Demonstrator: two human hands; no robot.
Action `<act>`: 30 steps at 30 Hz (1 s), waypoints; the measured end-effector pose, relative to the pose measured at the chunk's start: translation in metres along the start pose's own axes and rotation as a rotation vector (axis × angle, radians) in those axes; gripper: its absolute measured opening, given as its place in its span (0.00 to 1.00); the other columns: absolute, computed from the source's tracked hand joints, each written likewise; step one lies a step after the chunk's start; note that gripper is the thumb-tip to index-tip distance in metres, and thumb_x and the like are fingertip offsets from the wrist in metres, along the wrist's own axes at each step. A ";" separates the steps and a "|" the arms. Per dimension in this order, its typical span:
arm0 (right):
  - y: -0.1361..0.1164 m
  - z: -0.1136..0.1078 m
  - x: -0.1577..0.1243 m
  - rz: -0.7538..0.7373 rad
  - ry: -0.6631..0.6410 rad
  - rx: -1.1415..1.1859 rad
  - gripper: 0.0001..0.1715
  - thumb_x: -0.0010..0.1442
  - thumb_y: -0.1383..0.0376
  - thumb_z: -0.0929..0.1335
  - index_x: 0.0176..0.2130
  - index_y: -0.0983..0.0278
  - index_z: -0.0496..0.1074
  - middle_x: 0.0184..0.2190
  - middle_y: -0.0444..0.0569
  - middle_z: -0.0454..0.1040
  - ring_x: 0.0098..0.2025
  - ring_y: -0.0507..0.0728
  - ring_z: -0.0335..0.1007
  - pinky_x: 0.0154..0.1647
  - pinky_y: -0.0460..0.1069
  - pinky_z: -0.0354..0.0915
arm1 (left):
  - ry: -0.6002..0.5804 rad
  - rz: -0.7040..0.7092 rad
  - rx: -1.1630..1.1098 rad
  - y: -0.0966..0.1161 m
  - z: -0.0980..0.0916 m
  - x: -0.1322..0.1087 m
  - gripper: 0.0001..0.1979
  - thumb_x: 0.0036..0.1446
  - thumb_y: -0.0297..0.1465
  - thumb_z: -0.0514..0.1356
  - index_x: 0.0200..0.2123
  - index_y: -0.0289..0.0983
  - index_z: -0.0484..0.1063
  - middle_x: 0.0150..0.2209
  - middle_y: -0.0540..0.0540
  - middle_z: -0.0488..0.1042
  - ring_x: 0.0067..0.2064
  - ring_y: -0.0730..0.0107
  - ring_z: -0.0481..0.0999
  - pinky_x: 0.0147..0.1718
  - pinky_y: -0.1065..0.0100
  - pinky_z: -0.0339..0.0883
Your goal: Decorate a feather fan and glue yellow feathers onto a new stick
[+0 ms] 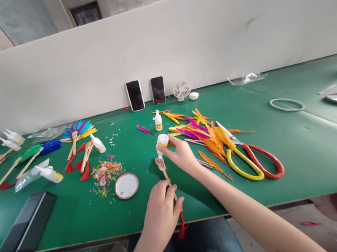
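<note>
My right hand [181, 154] grips a small white glue bottle [162, 140], tipped with its nozzle down over the wide end of a wooden stick [161, 164]. That end looks pinkish and coated. Against the green table my left hand [160, 206] holds the stick's lower part, its fingers closed round it. A red tassel [181, 227] hangs from the stick at the table's front edge. Left of my hands lie a round white lid [127, 186] and a scatter of colourful bits [107, 174]. Another glue bottle [158, 121] stands upright just beyond.
Orange and purple feathers [211, 136] and large scissors [249, 160] with red and yellow handles lie at right. Two phones [135, 96] and a small fan [182, 89] stand by the white partition [156, 47]. Feather fans [78, 131] and a black box-like device [25, 223] are at left.
</note>
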State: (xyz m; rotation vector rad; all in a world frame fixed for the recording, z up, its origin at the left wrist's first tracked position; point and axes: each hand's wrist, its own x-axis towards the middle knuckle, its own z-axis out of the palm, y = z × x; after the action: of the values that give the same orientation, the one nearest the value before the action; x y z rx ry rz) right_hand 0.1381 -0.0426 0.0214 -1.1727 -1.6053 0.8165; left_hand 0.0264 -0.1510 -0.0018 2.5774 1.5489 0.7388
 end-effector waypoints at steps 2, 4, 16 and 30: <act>0.000 -0.001 0.000 -0.001 -0.050 0.034 0.09 0.48 0.61 0.65 0.31 0.63 0.65 0.30 0.49 0.75 0.35 0.58 0.72 0.37 0.50 0.65 | -0.004 -0.003 0.003 0.000 0.000 0.000 0.10 0.53 0.27 0.54 0.39 0.33 0.68 0.41 0.39 0.70 0.44 0.60 0.71 0.41 0.57 0.69; 0.000 -0.002 -0.001 0.014 -0.056 0.009 0.08 0.48 0.61 0.65 0.30 0.63 0.65 0.30 0.49 0.75 0.34 0.58 0.72 0.36 0.51 0.65 | -0.007 -0.007 0.002 0.000 0.000 0.000 0.10 0.53 0.27 0.53 0.39 0.33 0.68 0.41 0.39 0.70 0.44 0.60 0.71 0.41 0.57 0.69; 0.000 -0.009 -0.004 -0.009 -0.053 -0.006 0.08 0.48 0.61 0.65 0.30 0.63 0.65 0.30 0.48 0.75 0.36 0.58 0.72 0.37 0.51 0.65 | -0.011 -0.006 -0.002 0.000 -0.001 0.000 0.10 0.54 0.28 0.53 0.39 0.33 0.68 0.41 0.39 0.70 0.44 0.61 0.71 0.41 0.58 0.69; -0.004 -0.013 -0.008 -0.021 -0.091 -0.065 0.08 0.48 0.61 0.66 0.30 0.63 0.66 0.29 0.48 0.75 0.34 0.58 0.71 0.36 0.51 0.64 | 0.001 -0.011 -0.014 0.000 0.000 0.000 0.10 0.53 0.28 0.53 0.39 0.34 0.68 0.40 0.40 0.70 0.44 0.60 0.71 0.41 0.58 0.69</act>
State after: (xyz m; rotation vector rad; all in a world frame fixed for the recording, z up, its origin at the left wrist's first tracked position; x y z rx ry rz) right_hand 0.1496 -0.0518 0.0267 -1.1773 -1.7279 0.8198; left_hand 0.0260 -0.1511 -0.0016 2.5574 1.5511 0.7468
